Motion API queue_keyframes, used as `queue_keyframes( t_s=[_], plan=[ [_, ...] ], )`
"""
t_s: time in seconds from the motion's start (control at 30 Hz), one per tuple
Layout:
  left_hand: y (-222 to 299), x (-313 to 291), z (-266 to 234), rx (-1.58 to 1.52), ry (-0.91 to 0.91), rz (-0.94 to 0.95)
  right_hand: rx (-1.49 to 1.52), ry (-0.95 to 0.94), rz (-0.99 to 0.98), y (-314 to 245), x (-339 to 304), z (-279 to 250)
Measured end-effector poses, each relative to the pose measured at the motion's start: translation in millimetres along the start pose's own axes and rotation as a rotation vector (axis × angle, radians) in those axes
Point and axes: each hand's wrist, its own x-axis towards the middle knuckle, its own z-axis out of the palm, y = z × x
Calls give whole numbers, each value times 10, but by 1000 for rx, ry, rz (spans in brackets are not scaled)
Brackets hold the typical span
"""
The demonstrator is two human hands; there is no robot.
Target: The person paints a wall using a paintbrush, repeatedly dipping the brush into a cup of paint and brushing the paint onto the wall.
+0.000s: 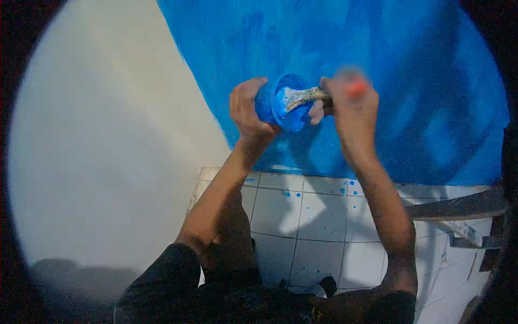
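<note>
My left hand (248,108) is wrapped round a blue cup (291,121), which is tilted with its mouth toward the right. Blue paint coats its inside. In my right hand (353,108) is a paintbrush (310,95), gripped by the handle. The brush head points left into the cup's mouth, and its bristles are pale and smeared with paint. A blurred patch hides part of the right hand, with something red there. Both hands are held up in front of a blue painted wall (399,43).
A pale cream wall (102,135) meets the blue one at the left. White floor tiles (318,216) lie below, spotted with blue drips. At the right stands what looks like a wooden frame or bench (458,208). My foot (327,285) shows near the lower edge.
</note>
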Motion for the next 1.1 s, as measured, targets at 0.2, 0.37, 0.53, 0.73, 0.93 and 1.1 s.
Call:
queue_keyframes(
  t_s=[0.2, 0.37, 0.53, 0.73, 0.93, 1.1],
  plan=[
    [-9, 2, -28, -61, -145, -39, 32, -294, 58, 14, 28, -271],
    [-3, -27, 3, -212, -198, -13, -62, -436, 50, -11, 102, -546],
    [8, -60, -28, -394, -325, -63, -107, -502, 1, -132, 81, -676],
    [41, -66, -75, -590, -533, -249, -137, -619, -24, -240, 107, -819],
    [70, -94, -117, -692, -759, -300, -132, -678, 28, -243, 226, -1052],
    [95, -103, -137, -765, -1051, -513, -439, -851, -327, -379, 265, -1103]
  ],
)
